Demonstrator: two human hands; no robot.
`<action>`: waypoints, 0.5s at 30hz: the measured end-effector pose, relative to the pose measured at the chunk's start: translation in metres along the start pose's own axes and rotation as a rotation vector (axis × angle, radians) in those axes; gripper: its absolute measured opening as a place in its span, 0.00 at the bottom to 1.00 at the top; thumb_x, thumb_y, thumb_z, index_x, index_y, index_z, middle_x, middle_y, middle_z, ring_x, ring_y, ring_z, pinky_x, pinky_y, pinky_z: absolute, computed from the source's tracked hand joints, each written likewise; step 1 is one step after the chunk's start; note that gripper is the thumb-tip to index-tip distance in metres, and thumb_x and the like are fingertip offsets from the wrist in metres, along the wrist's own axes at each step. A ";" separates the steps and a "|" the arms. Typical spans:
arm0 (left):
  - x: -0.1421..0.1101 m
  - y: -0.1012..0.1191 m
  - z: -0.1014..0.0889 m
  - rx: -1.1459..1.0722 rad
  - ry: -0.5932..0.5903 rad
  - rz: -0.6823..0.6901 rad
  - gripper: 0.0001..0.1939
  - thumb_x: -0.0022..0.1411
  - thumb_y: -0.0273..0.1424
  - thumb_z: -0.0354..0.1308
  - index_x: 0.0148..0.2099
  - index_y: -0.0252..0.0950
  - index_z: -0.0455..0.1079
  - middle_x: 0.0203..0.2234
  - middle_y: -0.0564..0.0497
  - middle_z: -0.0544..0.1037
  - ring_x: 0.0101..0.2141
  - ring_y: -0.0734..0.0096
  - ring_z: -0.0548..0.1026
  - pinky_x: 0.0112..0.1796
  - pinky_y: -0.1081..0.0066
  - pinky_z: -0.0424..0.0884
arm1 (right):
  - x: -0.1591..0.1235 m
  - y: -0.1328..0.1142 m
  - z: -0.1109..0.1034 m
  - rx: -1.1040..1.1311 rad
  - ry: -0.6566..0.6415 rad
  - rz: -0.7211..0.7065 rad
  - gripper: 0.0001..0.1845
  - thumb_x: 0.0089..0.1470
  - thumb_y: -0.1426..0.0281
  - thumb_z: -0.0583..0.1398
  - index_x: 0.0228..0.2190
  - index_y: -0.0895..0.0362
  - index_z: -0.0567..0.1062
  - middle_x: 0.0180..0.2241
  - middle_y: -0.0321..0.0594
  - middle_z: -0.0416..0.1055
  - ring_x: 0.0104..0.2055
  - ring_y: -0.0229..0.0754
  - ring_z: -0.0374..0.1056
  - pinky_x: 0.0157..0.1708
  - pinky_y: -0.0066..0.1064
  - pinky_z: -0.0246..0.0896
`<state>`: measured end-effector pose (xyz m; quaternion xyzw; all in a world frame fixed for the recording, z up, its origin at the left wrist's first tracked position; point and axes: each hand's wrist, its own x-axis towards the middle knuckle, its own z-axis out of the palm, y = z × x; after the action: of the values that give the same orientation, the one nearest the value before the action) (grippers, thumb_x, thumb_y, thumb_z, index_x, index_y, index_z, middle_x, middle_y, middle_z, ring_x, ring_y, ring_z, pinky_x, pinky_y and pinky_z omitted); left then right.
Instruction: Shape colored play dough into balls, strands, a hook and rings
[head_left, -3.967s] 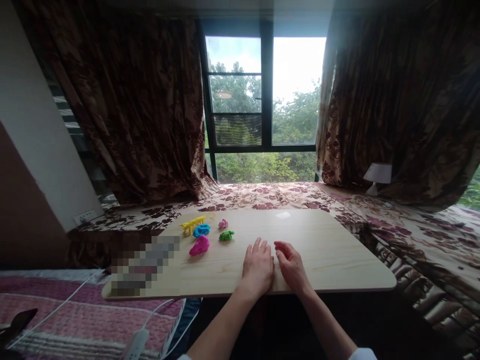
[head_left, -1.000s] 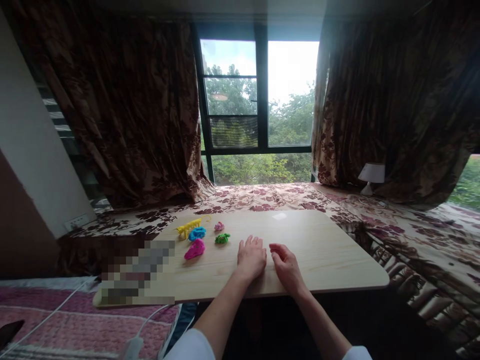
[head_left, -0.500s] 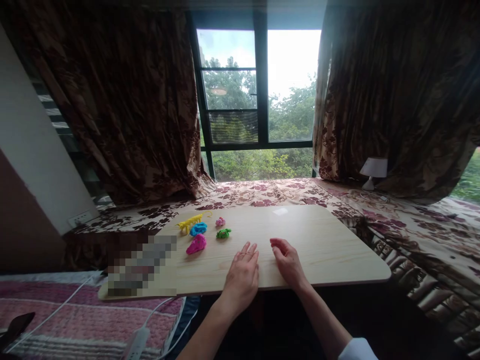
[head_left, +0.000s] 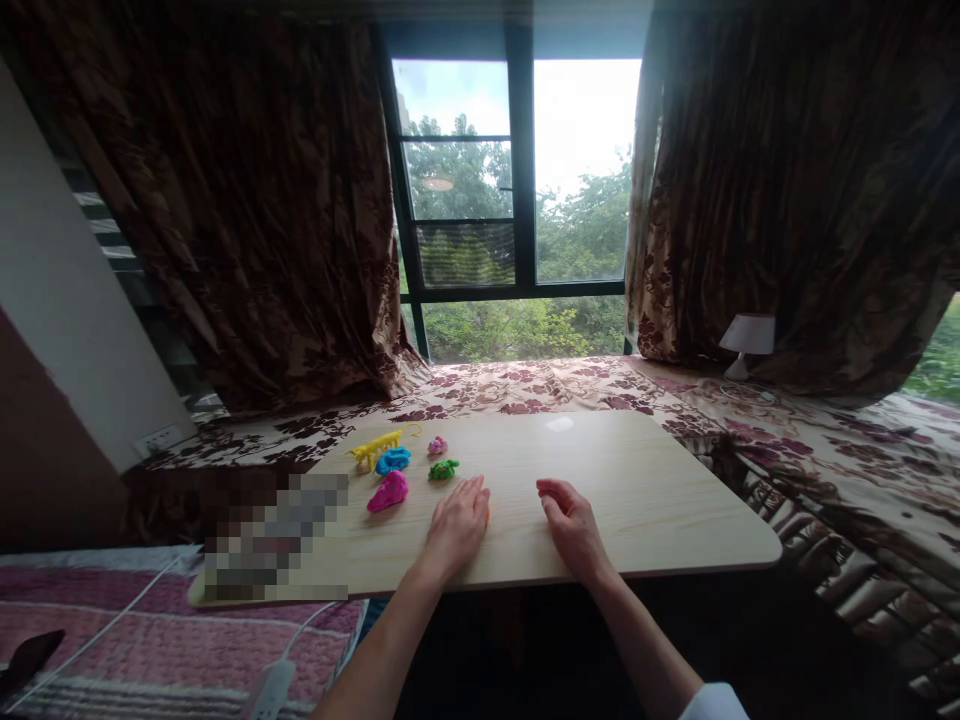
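Observation:
My left hand (head_left: 457, 525) lies palm down on the pale wooden table (head_left: 637, 520), its fingers stretched out. A trace of orange shows at its right edge; I cannot make out what it is. On its little-finger side, my right hand (head_left: 571, 520) rests with loosely curved fingers and nothing visible in them. A green turtle-like figure (head_left: 443, 469) sits just beyond my left hand. Farther left are a small pink clay-like piece (head_left: 437, 446), a magenta lump (head_left: 388, 491), a blue lump (head_left: 393, 460) and a yellow long-bodied animal figure (head_left: 376, 449).
A pixelated patch (head_left: 281, 540) covers the table's left end. Behind the table runs a ledge with a floral cloth (head_left: 525, 385), bearing a white lamp (head_left: 748, 340) at right. A power strip (head_left: 270, 690) and cables lie on the pink bedding (head_left: 150, 640).
My left hand has slid left across the table, away from my right hand and closer to the green figure. My right hand has stayed nearly in place. The clay-like pieces lie as before.

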<state>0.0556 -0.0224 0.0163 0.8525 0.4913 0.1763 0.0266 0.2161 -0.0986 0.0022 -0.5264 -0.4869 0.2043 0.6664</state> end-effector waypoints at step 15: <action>0.037 0.016 0.001 -0.097 0.034 0.034 0.22 0.62 0.34 0.37 0.54 0.31 0.59 0.53 0.40 0.63 0.55 0.54 0.55 0.50 0.48 0.51 | 0.001 0.001 0.000 -0.012 -0.005 -0.021 0.13 0.49 0.68 0.53 0.36 0.58 0.73 0.37 0.43 0.72 0.39 0.43 0.67 0.41 0.35 0.62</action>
<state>0.0859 0.0008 0.0294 0.8552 0.4682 0.2149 0.0564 0.2165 -0.0976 0.0019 -0.5249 -0.4950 0.1958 0.6642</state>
